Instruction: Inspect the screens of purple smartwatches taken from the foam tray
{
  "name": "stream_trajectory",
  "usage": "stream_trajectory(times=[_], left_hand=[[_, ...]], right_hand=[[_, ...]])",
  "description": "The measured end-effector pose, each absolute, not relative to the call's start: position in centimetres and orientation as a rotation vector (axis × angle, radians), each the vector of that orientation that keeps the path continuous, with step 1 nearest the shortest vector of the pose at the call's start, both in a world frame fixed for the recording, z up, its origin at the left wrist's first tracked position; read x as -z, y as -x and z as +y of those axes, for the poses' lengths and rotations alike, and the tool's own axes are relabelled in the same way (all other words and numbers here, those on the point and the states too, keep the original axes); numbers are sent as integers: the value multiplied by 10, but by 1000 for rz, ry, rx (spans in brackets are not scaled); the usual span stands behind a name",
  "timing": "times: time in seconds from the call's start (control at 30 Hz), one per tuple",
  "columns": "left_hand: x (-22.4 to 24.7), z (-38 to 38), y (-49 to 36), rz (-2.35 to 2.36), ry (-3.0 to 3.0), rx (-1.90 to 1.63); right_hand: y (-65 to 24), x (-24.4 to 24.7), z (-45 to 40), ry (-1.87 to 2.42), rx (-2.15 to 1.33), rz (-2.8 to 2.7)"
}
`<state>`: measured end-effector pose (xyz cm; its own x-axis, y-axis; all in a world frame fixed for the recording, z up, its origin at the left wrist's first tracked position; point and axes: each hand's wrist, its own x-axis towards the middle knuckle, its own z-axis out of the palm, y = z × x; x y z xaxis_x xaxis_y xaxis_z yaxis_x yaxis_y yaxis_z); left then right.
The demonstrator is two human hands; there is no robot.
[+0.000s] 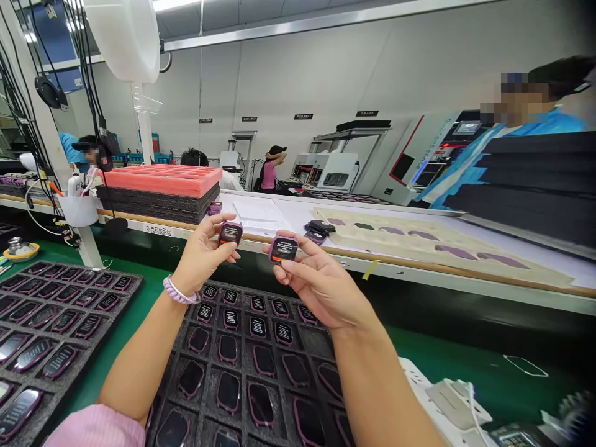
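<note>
My left hand (pixel 209 245) pinches a small purple-framed watch (pixel 231 233) with a lit screen. To its right, my right hand (pixel 316 273) grips another purple-framed watch (pixel 284 249), whose screen shows text and an orange bar. Both are raised above a black foam tray (pixel 212 372) and are apart from each other. Rows of similar watches fill many of the tray's compartments; those in the far rows have lit text, while nearer ones look dark.
Another watch tray (pixel 105 323) lies on the left. Red foam (pixel 172 179) tops a black stack on the shelf. Dark pieces (pixel 319 230) sit beside a beige tray (pixel 410 239). A white power strip (pixel 419 380) is at lower right. A person (pixel 526 112) stands beyond the shelf.
</note>
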<state>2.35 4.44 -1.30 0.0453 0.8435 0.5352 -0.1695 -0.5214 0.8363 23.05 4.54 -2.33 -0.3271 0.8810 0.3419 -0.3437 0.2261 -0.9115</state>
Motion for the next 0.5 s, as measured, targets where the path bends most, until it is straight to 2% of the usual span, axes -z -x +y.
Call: stream_trajectory(times=[0.5], left_hand=[[12, 34, -34, 598, -1459, -1405]], right_hand=[[-222, 23, 44, 508, -1391, -1282]])
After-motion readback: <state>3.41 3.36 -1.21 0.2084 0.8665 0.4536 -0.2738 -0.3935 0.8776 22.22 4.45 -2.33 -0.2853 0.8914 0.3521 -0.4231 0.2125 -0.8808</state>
